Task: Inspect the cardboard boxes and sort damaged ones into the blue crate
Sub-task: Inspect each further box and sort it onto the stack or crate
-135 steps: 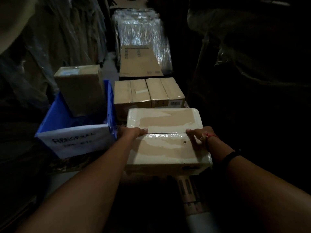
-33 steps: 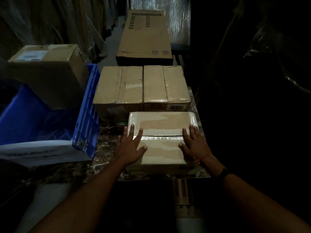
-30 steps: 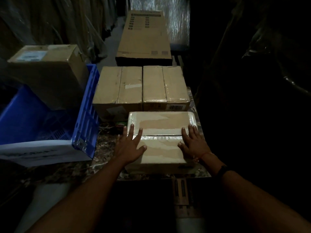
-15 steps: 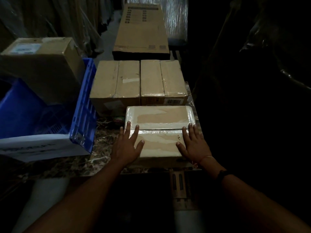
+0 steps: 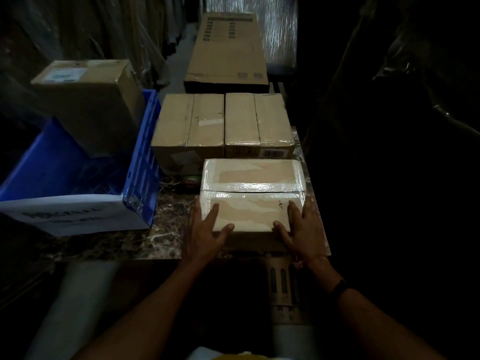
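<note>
The taped box [image 5: 252, 196] sits on the table [image 5: 166, 237], near the blue crate [image 5: 141, 152]. The left hand [image 5: 205, 233] and right hand [image 5: 304, 229] lie flat on it, gripping nothing. It is best to turn it slowly and check every side.

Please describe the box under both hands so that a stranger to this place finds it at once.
Find the blue crate on the left; right of it is a dark marble counter. The nearest box there, at the front edge, has the left hand and right hand resting on it. Unlike the two brown boxes behind, wide shiny tape frames its top.
</note>
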Demonstrator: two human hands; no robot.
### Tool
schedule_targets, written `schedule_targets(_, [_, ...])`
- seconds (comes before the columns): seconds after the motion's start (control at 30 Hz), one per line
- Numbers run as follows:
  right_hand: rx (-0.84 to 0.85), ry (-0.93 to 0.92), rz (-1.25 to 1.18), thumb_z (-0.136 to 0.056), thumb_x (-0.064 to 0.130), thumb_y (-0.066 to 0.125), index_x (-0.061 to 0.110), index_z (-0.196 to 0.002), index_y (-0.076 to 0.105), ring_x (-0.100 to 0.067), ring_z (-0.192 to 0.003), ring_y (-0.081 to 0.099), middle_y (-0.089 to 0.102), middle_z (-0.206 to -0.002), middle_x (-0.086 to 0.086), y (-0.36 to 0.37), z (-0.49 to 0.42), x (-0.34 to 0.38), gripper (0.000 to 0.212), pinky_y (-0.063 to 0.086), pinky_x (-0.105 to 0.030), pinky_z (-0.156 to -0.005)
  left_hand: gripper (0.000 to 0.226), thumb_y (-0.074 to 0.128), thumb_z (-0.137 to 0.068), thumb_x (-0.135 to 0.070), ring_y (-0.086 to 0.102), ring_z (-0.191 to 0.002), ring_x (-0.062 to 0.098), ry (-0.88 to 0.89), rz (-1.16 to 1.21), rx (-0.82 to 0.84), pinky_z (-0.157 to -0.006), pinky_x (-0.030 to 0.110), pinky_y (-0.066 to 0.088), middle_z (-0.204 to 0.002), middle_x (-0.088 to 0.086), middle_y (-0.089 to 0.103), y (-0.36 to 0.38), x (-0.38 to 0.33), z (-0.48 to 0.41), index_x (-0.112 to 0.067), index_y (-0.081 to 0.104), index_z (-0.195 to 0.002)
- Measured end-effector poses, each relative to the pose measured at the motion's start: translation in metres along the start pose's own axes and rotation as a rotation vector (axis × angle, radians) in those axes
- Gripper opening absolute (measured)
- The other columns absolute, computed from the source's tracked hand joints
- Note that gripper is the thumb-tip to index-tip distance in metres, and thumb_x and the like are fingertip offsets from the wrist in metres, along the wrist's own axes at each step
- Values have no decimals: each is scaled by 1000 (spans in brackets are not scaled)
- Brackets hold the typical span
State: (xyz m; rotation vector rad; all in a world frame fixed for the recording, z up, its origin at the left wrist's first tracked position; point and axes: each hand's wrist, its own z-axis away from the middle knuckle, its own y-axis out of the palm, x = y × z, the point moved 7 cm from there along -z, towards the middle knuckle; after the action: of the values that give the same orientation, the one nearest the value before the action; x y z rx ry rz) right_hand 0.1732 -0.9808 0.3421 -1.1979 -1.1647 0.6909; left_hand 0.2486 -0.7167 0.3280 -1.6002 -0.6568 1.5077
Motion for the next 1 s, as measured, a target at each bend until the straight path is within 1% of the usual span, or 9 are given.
schedule_targets(0.07, [-46, 9, -99, -79, 67, 54, 24, -146, 37, -40, -145, 17, 11, -157, -25, 3, 22, -13, 81, 28, -48, -113, 91, 74, -73, -61, 27, -143, 31, -67, 139, 19, -111, 43, 35, -162, 9, 13, 1, 13, 13, -47, 26, -150])
schedule_targets(0.13, [-20, 30, -155, -75, 54, 71, 31, -150, 29, -42, -146, 12, 2, -157, -26, 11, 38, -22, 89, 27, -44, -113, 98, 84, -72, -32, 44, -130, 29, -81, 261, 16, -102, 33, 42, -146, 11, 40, 3, 19, 21, -51, 26, -148])
schedule_targets(0.2, [17, 93, -267, -74, 27, 79, 32, -150, 28, -41, -143, 21, 0, -157, -24, 16, 40, -24, 92, 32, -38, -110, 95, 79, -74, -5, 54, -118, 28, -55, 352, -34, -95, 26, 45, -132, 11, 54, 1, 18, 20, -46, 33, -146])
schedule_targets(0.3, [-7, 227, -505, -74, -5, 69, 28, -144, 42, -37, -132, 41, 21, -149, -20, 12, 28, -23, 82, 40, -35, -108, 87, 70, -75, 11, 56, -114, 19, -48, 382, -46, -93, 16, 44, -134, 10, 58, -6, 11, 17, -31, 41, -146])
schedule_targets(0.4, [-74, 205, -488, -73, -5, 69, 26, -139, 50, -36, -120, 49, 39, -129, -17, -3, 21, -21, 75, 45, -37, -102, 81, 71, -79, 3, 57, -115, 19, -56, 352, -12, -92, 24, 49, -135, 6, 58, -13, 10, 12, -37, 43, -144])
schedule_targets(0.53, [-174, 164, -377, -75, 19, 77, 32, -134, 54, -36, -105, 53, 45, -113, -14, -31, 6, -12, 64, 52, -43, -88, 72, 75, -77, -24, 61, -112, 21, -62, 328, -22, -90, 39, 56, -131, -1, 60, -38, 4, -4, -54, 45, -136])
schedule_targets(0.67, [-234, 133, -324, -73, 45, 76, 36, -129, 55, -34, -97, 55, 48, -105, -12, -60, -16, 0, 61, 53, -43, -76, 62, 74, -74, -55, 64, -101, 29, -68, 158, -119, -82, 40, 57, -117, 7, 66, -82, -13, -25, -45, 51, -131])
schedule_targets(0.83, [-235, 161, -237, -77, 49, 71, 37, -130, 47, -33, -102, 57, 58, -103, -12, -91, -45, 14, 59, 52, -41, -74, 50, 73, -81, -46, 63, -99, 32, -63, 89, -217, -79, 40, 54, -110, 11, 68, -117, -34, -47, -27, 58, -124])
schedule_targets(1.0, [-186, 143, -239, -76, 56, 69, 39, -121, 49, -28, -98, 64, 67, -107, -3, -102, -73, 27, 52, 56, -42, -75, 63, 56, -68, -72, 63, -102, 34, -99, 87, -186, -84, 46, 55, -113, 9, 68, -123, -35, -73, -35, 57, -119])
